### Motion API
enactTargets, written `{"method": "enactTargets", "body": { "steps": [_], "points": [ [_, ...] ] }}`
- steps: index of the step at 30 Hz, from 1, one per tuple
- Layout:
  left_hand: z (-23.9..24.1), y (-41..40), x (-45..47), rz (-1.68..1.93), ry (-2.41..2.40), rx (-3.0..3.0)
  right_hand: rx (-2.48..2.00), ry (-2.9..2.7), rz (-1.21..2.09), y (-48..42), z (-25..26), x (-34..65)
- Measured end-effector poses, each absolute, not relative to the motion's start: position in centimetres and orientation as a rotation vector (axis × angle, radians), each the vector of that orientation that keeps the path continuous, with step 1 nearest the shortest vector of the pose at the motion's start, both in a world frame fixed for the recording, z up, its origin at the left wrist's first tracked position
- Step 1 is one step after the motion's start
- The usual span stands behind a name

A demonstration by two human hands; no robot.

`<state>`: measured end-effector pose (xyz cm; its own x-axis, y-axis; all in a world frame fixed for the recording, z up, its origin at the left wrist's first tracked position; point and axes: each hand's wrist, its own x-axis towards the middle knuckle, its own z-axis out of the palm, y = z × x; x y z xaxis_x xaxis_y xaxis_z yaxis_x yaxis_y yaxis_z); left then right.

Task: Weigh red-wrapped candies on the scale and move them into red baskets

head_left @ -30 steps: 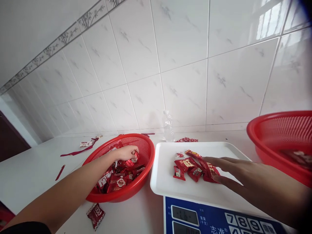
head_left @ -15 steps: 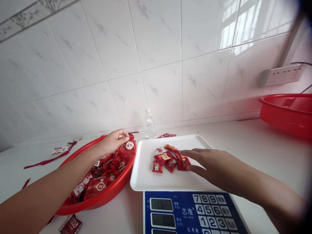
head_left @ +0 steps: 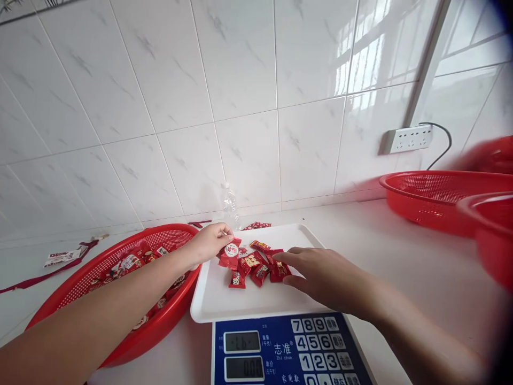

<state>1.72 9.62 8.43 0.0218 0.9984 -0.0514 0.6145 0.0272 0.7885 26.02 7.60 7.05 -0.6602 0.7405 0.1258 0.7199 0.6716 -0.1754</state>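
Note:
My left hand (head_left: 212, 243) pinches a red candy packet (head_left: 230, 253) with a round white label, held over the left part of the white tray (head_left: 224, 306) of the scale. Several small red wrapped candies (head_left: 259, 274) lie in a loose cluster on that tray. At the cluster's right side, my right hand (head_left: 320, 275) has its fingers stretched and its thumb apart, the fingertips at the rightmost packet. Whether they touch it I cannot tell. Below the tray is the scale's blue panel (head_left: 276, 350) with keys and displays. A red basket (head_left: 186, 297) of red packets stands under my left forearm.
Red perforated baskets (head_left: 430, 214) stand at the right, one nearer than the other. By the tiled wall are a clear plastic bottle (head_left: 231, 206) and a red patterned wrapper (head_left: 257, 225). A socket strip (head_left: 411, 139) with a black cable is on the wall.
My left hand has moved right from above the basket's edge to over the tray, carrying the red candy packet. My right hand stays by the candies. The view has shifted to the right.

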Motion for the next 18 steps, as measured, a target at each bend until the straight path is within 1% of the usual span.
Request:
{"method": "enactTargets", "body": {
  "steps": [3,5,9,11,15,18],
  "points": [
    [8.0,10.0,2.3,0.812,1.551,1.501,-1.190,-2.690,0.162,7.5,7.1,26.0],
    [7.9,10.0,2.9,0.800,1.555,1.525,-1.207,-2.692,0.166,7.4,7.2,26.1],
    [7.8,9.4,4.3,0.710,1.751,1.909,-1.254,-2.685,0.132,7.2,7.4,26.2],
    [7.6,8.9,4.9,0.647,1.762,2.041,-1.269,-2.685,0.110,7.2,7.4,26.3],
    [6.7,8.2,5.8,0.404,1.572,2.226,-1.275,-2.724,0.132,7.2,7.3,26.0],
    [6.0,8.0,6.0,0.163,1.533,2.219,-1.297,-2.735,0.150,7.4,7.2,25.8]
  ]
}}
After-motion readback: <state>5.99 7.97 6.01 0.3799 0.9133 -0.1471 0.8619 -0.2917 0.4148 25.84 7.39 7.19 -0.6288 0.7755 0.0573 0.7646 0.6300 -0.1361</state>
